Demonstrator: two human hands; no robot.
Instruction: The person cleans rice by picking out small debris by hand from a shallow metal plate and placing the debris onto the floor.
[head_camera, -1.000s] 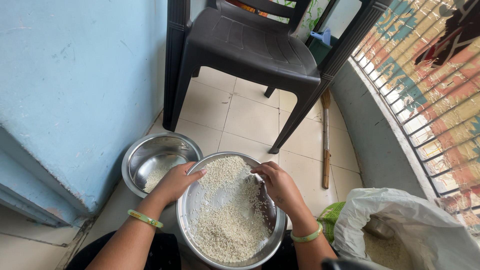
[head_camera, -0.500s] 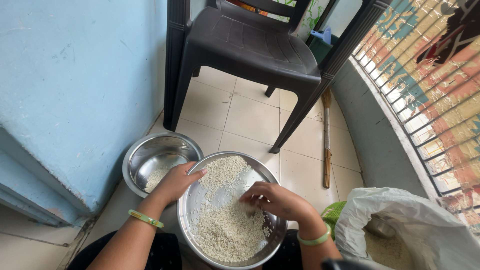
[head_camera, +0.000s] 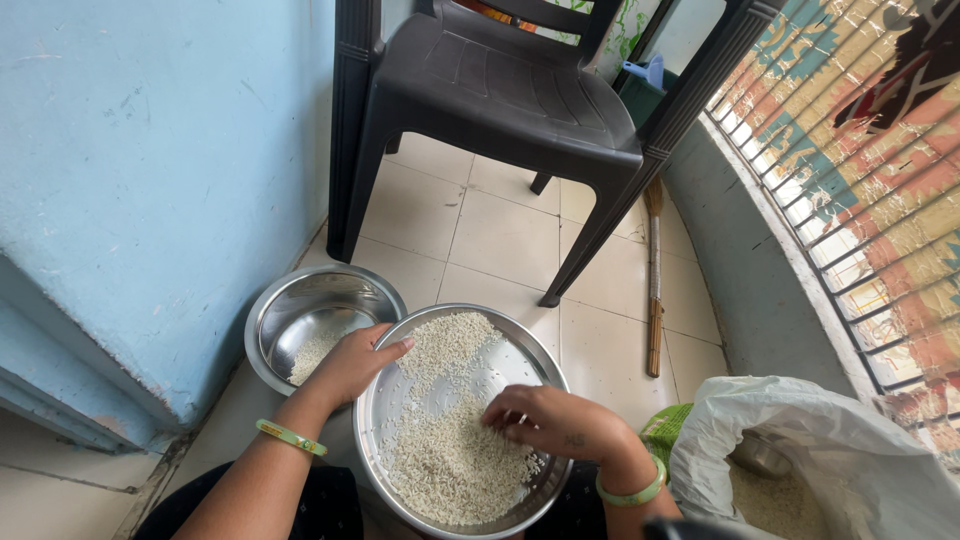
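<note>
Rice (head_camera: 450, 455) lies in the steel plate (head_camera: 400, 395) directly under the right hand (head_camera: 555, 420), whose loose fingers touch the grains, while the left hand (head_camera: 350, 365) grips the plate's left rim.

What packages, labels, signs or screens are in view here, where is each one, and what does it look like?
White plastic sack: lower right on the floor, beside the right hand, crumpled, open-topped, holding white grain.
Green woven bag: partly hidden under the sack's left edge.
No labels, signs or screens visible.
</note>
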